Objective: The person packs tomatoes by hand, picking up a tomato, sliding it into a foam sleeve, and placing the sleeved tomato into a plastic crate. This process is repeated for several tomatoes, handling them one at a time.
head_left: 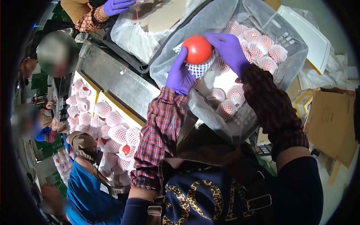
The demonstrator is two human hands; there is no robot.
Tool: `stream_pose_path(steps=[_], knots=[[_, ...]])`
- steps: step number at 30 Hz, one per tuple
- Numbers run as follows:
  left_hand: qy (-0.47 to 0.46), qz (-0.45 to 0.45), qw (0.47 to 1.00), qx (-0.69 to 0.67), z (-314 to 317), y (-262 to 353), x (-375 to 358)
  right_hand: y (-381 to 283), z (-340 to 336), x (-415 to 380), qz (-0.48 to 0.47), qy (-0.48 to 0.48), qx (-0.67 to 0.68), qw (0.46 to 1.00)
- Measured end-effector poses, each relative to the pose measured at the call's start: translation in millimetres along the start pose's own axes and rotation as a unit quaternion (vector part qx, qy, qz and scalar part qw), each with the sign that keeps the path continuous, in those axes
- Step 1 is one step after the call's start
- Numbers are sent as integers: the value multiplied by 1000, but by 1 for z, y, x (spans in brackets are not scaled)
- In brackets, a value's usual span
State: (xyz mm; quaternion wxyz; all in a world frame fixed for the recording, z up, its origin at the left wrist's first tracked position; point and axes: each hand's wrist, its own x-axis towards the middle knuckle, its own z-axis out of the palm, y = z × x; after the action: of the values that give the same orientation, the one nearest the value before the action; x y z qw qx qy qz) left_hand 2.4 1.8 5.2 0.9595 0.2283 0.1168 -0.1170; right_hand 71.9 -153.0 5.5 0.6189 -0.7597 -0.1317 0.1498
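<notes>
A smooth, shiny red round fruit (197,50) is held up over a box lined with translucent plastic. White foam netting (200,69) wraps its underside, and its top is bare. My left hand (181,76), in a purple glove, grips the fruit and netting from the left, thumb along the side. My right hand (229,49), also purple-gloved, has its fingers closed against the fruit's upper right edge; whether they also pinch the netting is hidden. Below, inside the box, several netted fruits (226,109) lie near the front, with more netted fruits (258,43) at the far side.
The lined box (159,67) stands in front of me. To the left are white trays of netted fruit (112,123) and a metal work surface (112,71). Cardboard (330,123) leans at right. A co-worker's gloved hand (117,6) is at the top; other people are at left.
</notes>
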Motion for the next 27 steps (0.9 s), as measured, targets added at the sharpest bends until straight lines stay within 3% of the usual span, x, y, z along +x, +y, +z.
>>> stream_pose_path(steps=[3, 5, 6, 7, 8, 9, 10, 11, 13, 15, 16, 17, 18, 19, 21, 23, 24, 27], knots=[[2, -11, 991, -131, 1, 5, -5, 11, -7, 9, 40, 36, 150, 987], [-29, -10, 983, -180, -1, 9, -10, 38, 2, 10, 39, -110, 268, 956], [18, 4, 995, -101, 1, 10, -16, 3, 13, -1, -93, -187, 106, 972], [7, -7, 994, -110, 2, 10, -18, -32, 23, -12, -241, -220, -35, 945], [-4, -19, 993, -119, 4, 10, -20, -13, 19, -11, -185, -217, -112, 952], [-94, -57, 973, -205, 5, 12, -19, 7, 14, -8, -130, -221, -193, 947], [-100, -91, 957, -256, 9, 17, -24, -19, 16, -10, -16, -214, -168, 962], [-92, -122, 938, -312, 17, 19, -29, 24, 4, 3, -103, -199, -50, 973], [-91, -33, 992, -86, -1, 18, -24, 22, 0, -1, -100, -121, 7, 988], [24, 39, 985, 169, 3, 26, -33, 14, -1, -4, -61, -56, 137, 987], [88, 77, 950, 290, 7, 33, -39, 6, 1, -6, -27, -22, 241, 970], [96, 163, 903, 385, 13, 35, -39, -5, 1, -6, 87, -23, 443, 892], [107, 241, 840, 475, 11, 38, -41, -3, 8, -13, 8, -51, 289, 956], [118, 309, 760, 559, 8, 42, -44, -4, 4, -12, -3, -199, 259, 945], [178, 337, 729, 569, -3, 68, -64, -18, 18, -18, 11, -333, 271, 903], [225, 365, 694, 579, -14, 105, -89, -20, 29, -14, 77, -295, 173, 937], [253, 379, 651, 607, -21, 119, -108, -20, 32, -15, 100, -259, 103, 955], [355, 364, 553, 660, -63, 155, -171, 25, 20, -2, 74, -298, -105, 946]])
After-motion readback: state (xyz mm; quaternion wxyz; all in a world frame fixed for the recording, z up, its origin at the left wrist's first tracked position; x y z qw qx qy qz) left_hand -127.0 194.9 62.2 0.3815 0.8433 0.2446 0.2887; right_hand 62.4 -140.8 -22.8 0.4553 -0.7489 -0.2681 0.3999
